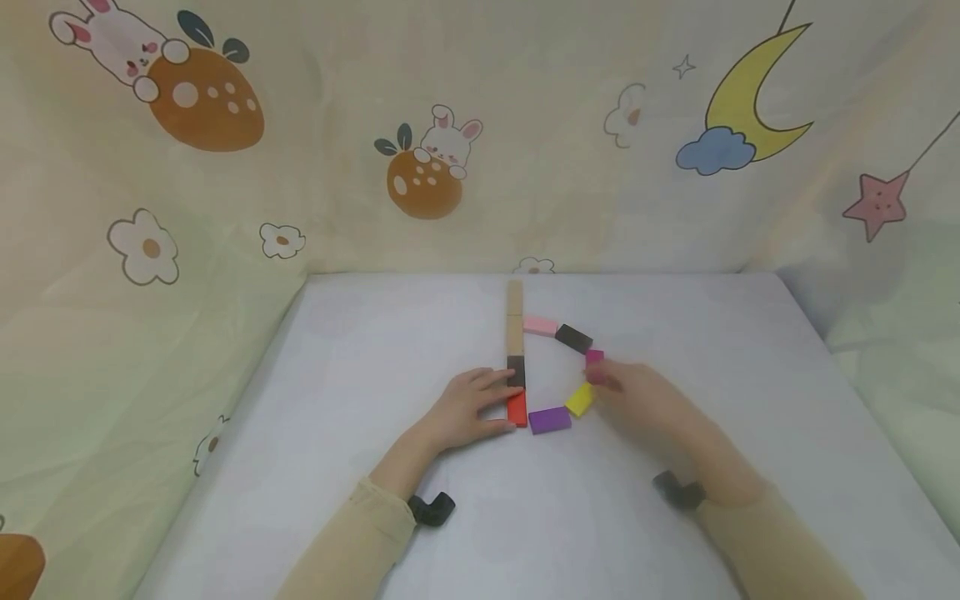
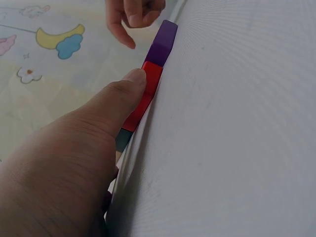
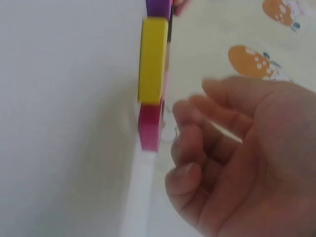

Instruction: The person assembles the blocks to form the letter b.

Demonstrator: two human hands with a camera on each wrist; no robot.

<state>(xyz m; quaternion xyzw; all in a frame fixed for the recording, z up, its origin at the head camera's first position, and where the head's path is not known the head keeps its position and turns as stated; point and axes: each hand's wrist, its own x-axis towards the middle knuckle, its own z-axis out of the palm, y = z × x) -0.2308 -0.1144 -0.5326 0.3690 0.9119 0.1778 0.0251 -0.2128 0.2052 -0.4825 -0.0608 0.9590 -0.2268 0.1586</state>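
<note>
Several small coloured blocks lie on the white table, forming a straight column with a curve bulging to its right. My left hand [image 1: 467, 410] rests at the column's near end, fingers over the black block [image 1: 515, 365] and the red block [image 1: 517, 410]. In the left wrist view the thumb [image 2: 118, 96] touches the red block's side. My right hand [image 1: 637, 396], blurred, hovers by the magenta block [image 1: 594, 356] and the yellow block [image 1: 580, 399]. In the right wrist view its loosely bent fingers hold nothing and stand apart from both blocks.
Two plain wooden blocks [image 1: 514, 317] make up the column's far part. Along the curve lie a pink block [image 1: 541, 325], another black block [image 1: 573, 338] and a purple block [image 1: 550, 420]. Behind the table [image 1: 390, 333] hangs a printed cloth [image 1: 540, 183].
</note>
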